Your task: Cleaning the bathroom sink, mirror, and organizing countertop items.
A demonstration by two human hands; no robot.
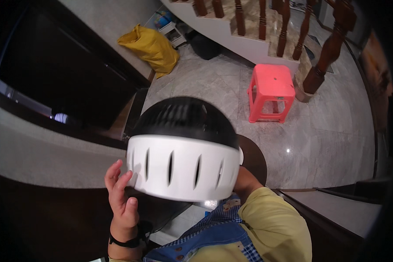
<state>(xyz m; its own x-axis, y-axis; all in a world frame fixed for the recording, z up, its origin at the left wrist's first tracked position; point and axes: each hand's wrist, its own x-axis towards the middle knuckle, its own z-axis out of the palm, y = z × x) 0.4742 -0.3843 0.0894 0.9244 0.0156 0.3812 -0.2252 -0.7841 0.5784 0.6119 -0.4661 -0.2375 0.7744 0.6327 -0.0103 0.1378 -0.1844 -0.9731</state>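
Note:
Right in front of me is a round black-and-white thing (183, 168), its exact kind unclear. Its upper part is a black, slightly blurred dome with a gridded pattern, and below runs a broad white band cut by several upright slots. A small white knob juts from its right side. My left hand (121, 192) is at the band's left edge, fingers apart and curving slightly, not gripping it; a black band circles the wrist. My right forearm (247, 182), in a yellow sleeve, reaches behind the white band, which hides my right hand and its fingers.
A dark round surface (255, 159) shows behind the thing. Farther off on grey tiles stand a pink plastic stool (273, 81) and a yellow sack (153, 50). Stairs with wooden balusters (284, 30) rise at the far right. A large black screen (52, 70) lines the left.

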